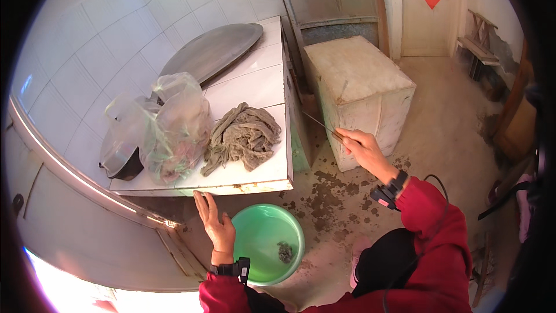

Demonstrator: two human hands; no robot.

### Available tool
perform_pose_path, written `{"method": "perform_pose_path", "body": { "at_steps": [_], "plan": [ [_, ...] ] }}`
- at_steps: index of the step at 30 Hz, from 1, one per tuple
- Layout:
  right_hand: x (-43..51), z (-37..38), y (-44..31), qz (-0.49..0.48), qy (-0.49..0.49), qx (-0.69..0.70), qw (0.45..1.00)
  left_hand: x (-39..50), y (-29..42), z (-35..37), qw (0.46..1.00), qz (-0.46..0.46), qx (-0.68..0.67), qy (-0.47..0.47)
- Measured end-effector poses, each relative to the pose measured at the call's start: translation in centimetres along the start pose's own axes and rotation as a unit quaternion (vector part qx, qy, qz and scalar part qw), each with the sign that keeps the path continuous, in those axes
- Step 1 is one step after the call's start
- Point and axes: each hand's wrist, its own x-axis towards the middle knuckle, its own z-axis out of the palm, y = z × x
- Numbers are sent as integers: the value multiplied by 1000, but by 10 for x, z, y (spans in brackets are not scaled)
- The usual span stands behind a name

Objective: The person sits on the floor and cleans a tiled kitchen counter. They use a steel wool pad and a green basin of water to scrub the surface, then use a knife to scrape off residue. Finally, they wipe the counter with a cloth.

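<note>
My right hand (362, 150) grips the handle of a knife (321, 124), its thin blade pointing up and left between the tiled counter and a pale box. My left hand (215, 221) has its fingers apart at the counter's front edge, beside a green plastic basin (256, 243). The basin stands on the floor with a dark, crumpled scouring pad or similar clump (285, 252) in it. On the white tiled counter (265, 178) lie a bunched grey-brown cloth (247, 137) and translucent plastic bags (180, 126) with unclear contents.
A large round metal lid (213, 52) lies at the counter's back, and a pot (124, 163) stands at its left. The pale box (365, 74) stands right of the counter. Wet patches (325, 200) mark the floor. A wooden bench (478, 50) stands near a door (428, 30).
</note>
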Motion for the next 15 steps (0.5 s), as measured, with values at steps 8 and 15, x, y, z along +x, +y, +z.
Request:
{"method": "perform_pose_path", "body": {
  "at_steps": [8, 15],
  "plan": [
    [-92, 0, -108, -190, -24, -282, 940, 2, 0, -10, 1000, 20, -13, -2],
    [-141, 33, -110, -87, -42, -295, 951, 0, -9, -20, 999, 36, -24, -1]
  ]
}}
